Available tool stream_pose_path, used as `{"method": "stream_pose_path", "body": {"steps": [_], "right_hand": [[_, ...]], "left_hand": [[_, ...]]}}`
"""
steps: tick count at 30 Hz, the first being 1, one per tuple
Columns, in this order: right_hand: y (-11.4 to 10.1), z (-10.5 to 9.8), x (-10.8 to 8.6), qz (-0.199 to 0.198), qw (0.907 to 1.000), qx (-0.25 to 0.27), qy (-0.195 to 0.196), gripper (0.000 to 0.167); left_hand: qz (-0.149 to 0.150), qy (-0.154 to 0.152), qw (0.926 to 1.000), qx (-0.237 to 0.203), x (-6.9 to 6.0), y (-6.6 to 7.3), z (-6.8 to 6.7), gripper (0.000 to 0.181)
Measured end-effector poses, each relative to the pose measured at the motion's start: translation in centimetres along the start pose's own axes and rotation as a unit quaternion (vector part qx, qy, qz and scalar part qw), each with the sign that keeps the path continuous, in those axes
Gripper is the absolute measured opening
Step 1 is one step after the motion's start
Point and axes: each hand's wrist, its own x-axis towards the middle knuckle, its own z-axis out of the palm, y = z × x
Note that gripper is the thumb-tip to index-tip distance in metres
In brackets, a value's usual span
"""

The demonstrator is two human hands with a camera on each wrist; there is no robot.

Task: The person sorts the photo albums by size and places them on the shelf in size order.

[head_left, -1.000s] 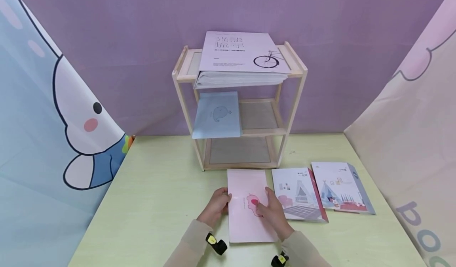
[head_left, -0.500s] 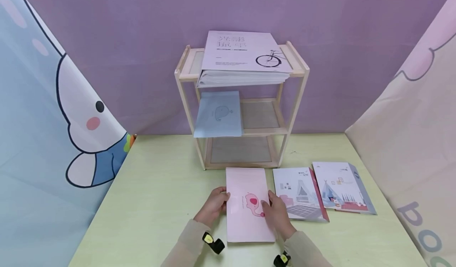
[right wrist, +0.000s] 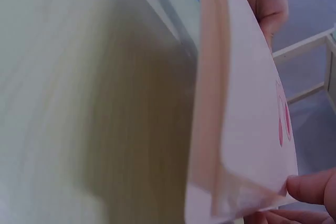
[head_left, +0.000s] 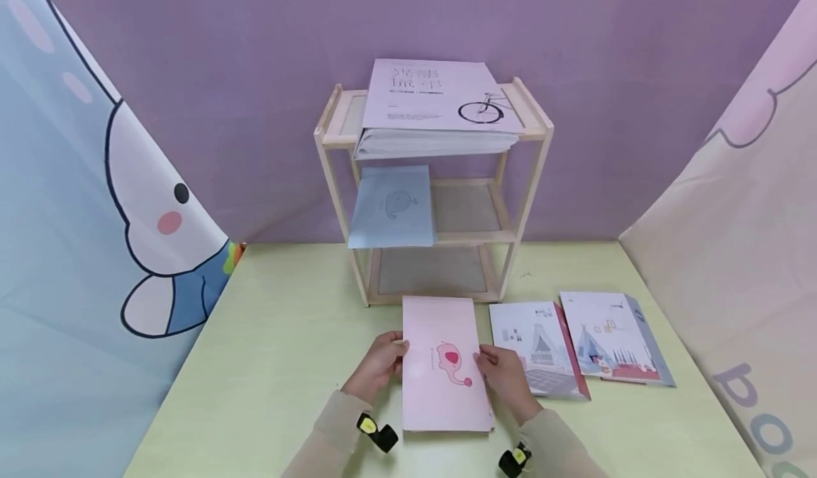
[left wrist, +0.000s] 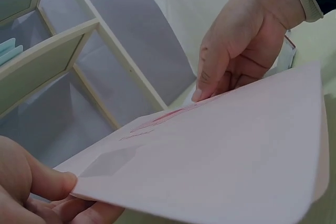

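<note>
While in hands [head_left: 375,366] [head_left: 508,380], pink booklet [head_left: 440,371] near rack [head_left: 466,207], 2 books [head_left: 532,336] [head_left: 613,332]

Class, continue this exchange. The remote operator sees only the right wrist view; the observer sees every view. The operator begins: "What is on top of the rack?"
Observer: A large book with part of a bicycle on its cover lies on the rack.

Operator: I catch only part of the drawing on the pink booklet. What is it?

Observer: The head view shows an elephant.

Operator: What lies just past the right hand, to its right?

Observer: A white-covered book, with a second one farther right.
</note>
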Motion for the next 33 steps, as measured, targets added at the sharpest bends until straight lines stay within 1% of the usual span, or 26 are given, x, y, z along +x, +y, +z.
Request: {"method": "stream_pose_path", "body": {"steps": [5, 9, 12, 15, 17, 22, 25, 29, 33], "right_hand": [[-0.2, -1.1, 0.3, 0.031, 0.9980, 0.051, -0.018, 0.033], [-0.4, -1.5, 0.3, 0.039, 0.9955, 0.084, -0.022, 0.033], [-0.4, -1.7, 0.2, 0.043, 0.9936, 0.100, -0.029, 0.032], [-0.3, -1.9, 0.2, 0.045, 0.9911, 0.118, -0.043, 0.033], [-0.3, -2.1, 0.2, 0.047, 0.9886, 0.133, -0.053, 0.034], [-0.6, -2.7, 0.3, 0.067, 0.9810, 0.169, -0.067, 0.036], [-0.9, -3.0, 0.3, 0.077, 0.9787, 0.176, -0.073, 0.035], [-1.1, -3.4, 0.2, 0.079, 0.9759, 0.183, -0.088, 0.038], [-1.2, -3.9, 0.1, 0.071, 0.9709, 0.198, -0.114, 0.041]], "left_hand": [[0.008, 0.001, 1.0000, -0.003, 0.1, 0.6, 0.0, 0.033], [0.015, 0.001, 0.9999, -0.003, 0.2, 0.7, 0.0, 0.035], [0.017, 0.013, 0.9997, 0.006, 0.1, 0.6, 0.1, 0.037], [0.018, 0.030, 0.9993, 0.016, 0.0, 0.6, 0.1, 0.036], [0.020, 0.036, 0.9989, 0.021, 0.1, 0.7, 0.1, 0.036], [0.023, 0.024, 0.9992, 0.022, 0.5, 0.6, -0.1, 0.038], [0.029, 0.012, 0.9993, 0.021, 0.4, 0.7, -0.3, 0.038], [0.027, -0.002, 0.9995, 0.016, 0.2, 0.8, -0.5, 0.037], [0.019, -0.009, 0.9997, 0.012, 0.1, 0.8, -0.6, 0.037]]}}
